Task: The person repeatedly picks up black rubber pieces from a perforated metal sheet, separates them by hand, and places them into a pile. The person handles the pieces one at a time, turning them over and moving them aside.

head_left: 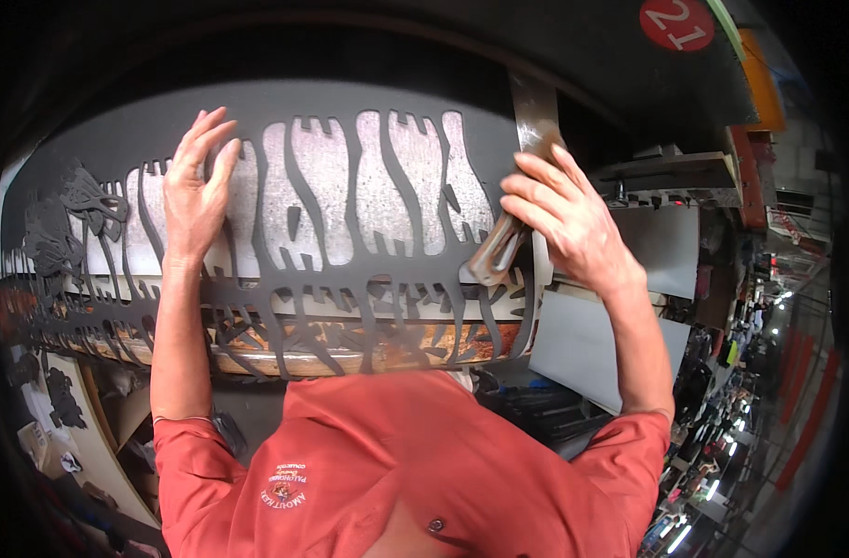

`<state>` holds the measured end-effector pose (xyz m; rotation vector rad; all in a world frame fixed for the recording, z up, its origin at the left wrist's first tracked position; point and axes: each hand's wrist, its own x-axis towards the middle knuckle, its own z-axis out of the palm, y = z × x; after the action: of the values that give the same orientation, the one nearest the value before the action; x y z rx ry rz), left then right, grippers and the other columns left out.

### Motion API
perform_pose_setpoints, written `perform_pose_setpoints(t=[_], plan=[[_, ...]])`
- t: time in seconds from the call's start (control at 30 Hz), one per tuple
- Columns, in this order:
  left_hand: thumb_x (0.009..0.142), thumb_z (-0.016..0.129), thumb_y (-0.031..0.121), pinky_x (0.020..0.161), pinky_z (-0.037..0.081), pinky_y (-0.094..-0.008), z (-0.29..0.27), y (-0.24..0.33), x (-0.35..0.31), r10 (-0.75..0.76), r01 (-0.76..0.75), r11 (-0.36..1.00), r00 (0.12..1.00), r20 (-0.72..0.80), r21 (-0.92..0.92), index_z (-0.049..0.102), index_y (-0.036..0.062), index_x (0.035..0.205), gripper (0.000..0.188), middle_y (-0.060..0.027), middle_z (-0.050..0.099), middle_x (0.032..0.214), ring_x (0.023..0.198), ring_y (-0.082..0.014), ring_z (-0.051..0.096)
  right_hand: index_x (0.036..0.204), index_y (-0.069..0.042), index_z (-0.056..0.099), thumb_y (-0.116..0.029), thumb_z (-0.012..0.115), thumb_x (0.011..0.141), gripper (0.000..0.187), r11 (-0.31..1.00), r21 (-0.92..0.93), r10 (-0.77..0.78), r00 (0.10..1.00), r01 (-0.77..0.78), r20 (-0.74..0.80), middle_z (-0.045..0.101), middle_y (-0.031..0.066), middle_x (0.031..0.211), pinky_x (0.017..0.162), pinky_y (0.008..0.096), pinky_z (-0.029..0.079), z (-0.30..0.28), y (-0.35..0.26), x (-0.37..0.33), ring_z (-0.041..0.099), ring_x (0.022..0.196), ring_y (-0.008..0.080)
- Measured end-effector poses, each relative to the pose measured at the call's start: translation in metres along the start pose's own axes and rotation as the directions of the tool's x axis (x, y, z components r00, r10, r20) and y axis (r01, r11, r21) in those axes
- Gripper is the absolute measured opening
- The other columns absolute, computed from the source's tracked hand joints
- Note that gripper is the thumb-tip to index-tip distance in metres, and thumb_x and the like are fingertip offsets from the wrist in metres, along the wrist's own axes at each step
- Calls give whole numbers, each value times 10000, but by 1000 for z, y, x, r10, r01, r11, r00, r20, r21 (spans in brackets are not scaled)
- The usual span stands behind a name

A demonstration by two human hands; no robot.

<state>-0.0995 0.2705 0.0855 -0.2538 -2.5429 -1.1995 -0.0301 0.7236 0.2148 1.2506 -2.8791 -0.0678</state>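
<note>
A dark grey sheet (327, 100) with rows of long, notched cut-outs lies across the work surface, and pale surface shows through the openings. Over its left part is my left hand (197, 191), fingers stretched and slightly bent, with nothing in them. My right hand (573, 223) is at the sheet's right end, its fingers curled over a metal cutting die (497, 253) with a looped, worn lower end. My thumb's grip on the die is hidden. Behind those fingers rises a flat, shiny metal piece (534, 107); whether it belongs to the die I cannot tell.
A dark machine head (592, 56) with a round red sticker (677, 23) overhangs the back right. Dark scraps (90, 205) are heaped on the left. The cut sheet's lattice hangs over the worn wooden front edge (350, 342). Pale boards (596, 344) stand at right.
</note>
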Motion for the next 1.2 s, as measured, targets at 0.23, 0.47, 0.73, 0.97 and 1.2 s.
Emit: perform_pose_setpoints(t=[0.23, 0.47, 0.73, 0.97, 1.2], plan=[[1045, 690, 167, 1253, 407, -518, 65, 84, 4, 16, 1, 997, 977, 214, -83, 759, 48, 1298, 288, -178, 677, 1473, 1512, -342, 510, 1357, -60, 719, 131, 661, 810, 583, 920, 393, 158, 928, -14, -339, 667, 111, 1474, 1209, 483, 472, 95, 23, 13, 559, 1439, 389], [1047, 678, 177, 1205, 447, -468, 160, 139, 37, 157, -66, 967, 914, 375, -244, 639, 58, 1493, 463, -286, 579, 1547, 1496, -387, 522, 1398, 109, 634, -326, 944, 765, 828, 706, 529, 684, 646, -470, -339, 673, 287, 1359, 1144, 480, 470, 115, -48, -20, 649, 1256, 426], [1063, 588, 58, 1304, 296, -481, 199, 128, 38, 254, -163, 952, 891, 376, -259, 574, 121, 1570, 511, -320, 461, 1628, 1582, -439, 369, 1438, 13, 658, -78, 880, 765, 714, 512, 801, 802, 506, -310, -317, 700, 212, 1248, 927, 383, 615, 133, -37, -30, 746, 1084, 306], [1055, 552, 19, 1303, 306, -476, 206, 126, 37, 340, -279, 936, 871, 354, -214, 584, 109, 1555, 509, -258, 548, 1586, 1557, -434, 417, 1417, -4, 673, -52, 852, 765, 678, 555, 755, 778, 538, -349, -324, 710, 240, 1275, 993, 405, 595, 132, -34, -30, 714, 1181, 352], [1078, 536, 32, 1266, 370, -365, 205, 127, 46, 120, 58, 886, 930, 347, -461, 544, -8, 1559, 482, -154, 663, 1508, 1469, -250, 557, 1410, 34, 662, -48, 857, 801, 645, 559, 755, 776, 538, -344, -329, 684, 232, 1331, 1063, 402, 552, 128, -37, -27, 689, 1224, 340]])
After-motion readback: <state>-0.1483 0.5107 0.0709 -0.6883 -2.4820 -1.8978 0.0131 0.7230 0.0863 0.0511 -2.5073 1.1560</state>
